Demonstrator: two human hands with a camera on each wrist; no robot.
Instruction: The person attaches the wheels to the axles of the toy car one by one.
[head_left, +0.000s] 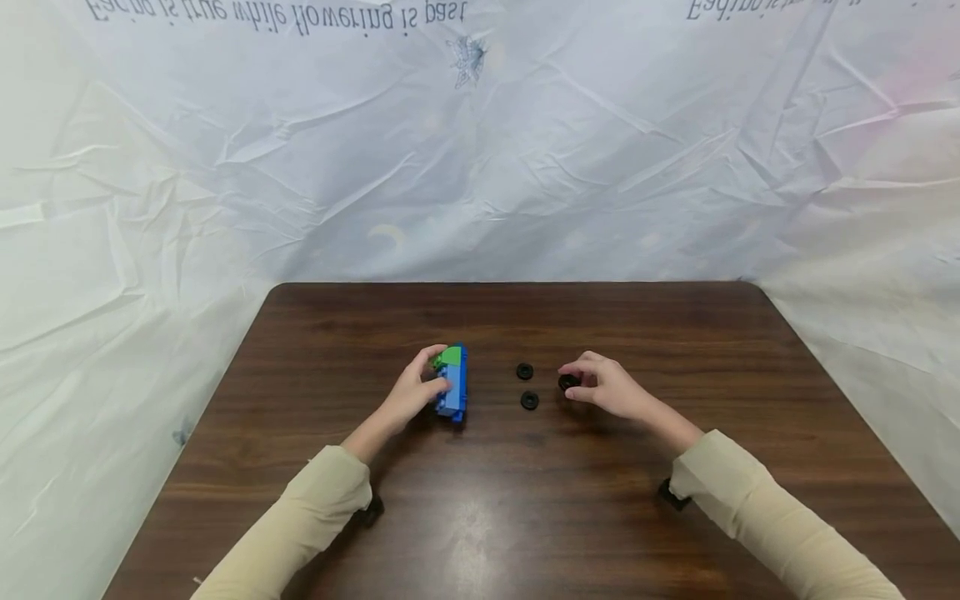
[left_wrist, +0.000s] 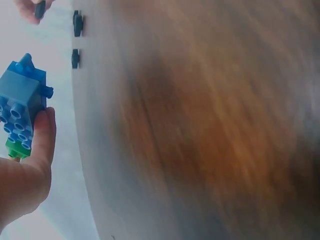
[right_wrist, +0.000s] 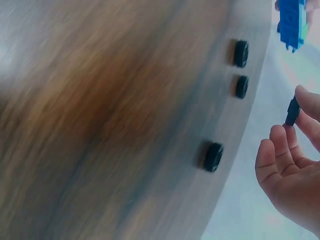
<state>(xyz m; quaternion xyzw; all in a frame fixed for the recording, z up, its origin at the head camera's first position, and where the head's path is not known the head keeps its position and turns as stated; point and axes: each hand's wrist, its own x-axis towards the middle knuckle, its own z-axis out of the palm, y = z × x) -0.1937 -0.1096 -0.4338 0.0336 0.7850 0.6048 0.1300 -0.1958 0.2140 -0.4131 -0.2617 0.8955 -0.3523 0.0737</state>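
Observation:
A toy of blue building blocks (head_left: 453,387) with a green block (head_left: 450,357) at its far end is gripped by my left hand (head_left: 407,395), fingers and thumb on its left side. Rows of studs (left_wrist: 18,111) show on the toy in the left wrist view. My right hand (head_left: 617,392) pinches a small black wheel (head_left: 569,382) between thumb and fingers, to the right of the toy. In the right wrist view this wheel (right_wrist: 292,111) is seen edge-on, with the other fingers partly curled below it.
Between the hands, two black wheels (head_left: 525,371) lie on the dark wooden table (head_left: 465,475). The right wrist view shows another wheel (right_wrist: 213,157) on the tabletop, hidden by the right hand in the head view. A pale printed cloth (head_left: 480,167) hangs behind the table.

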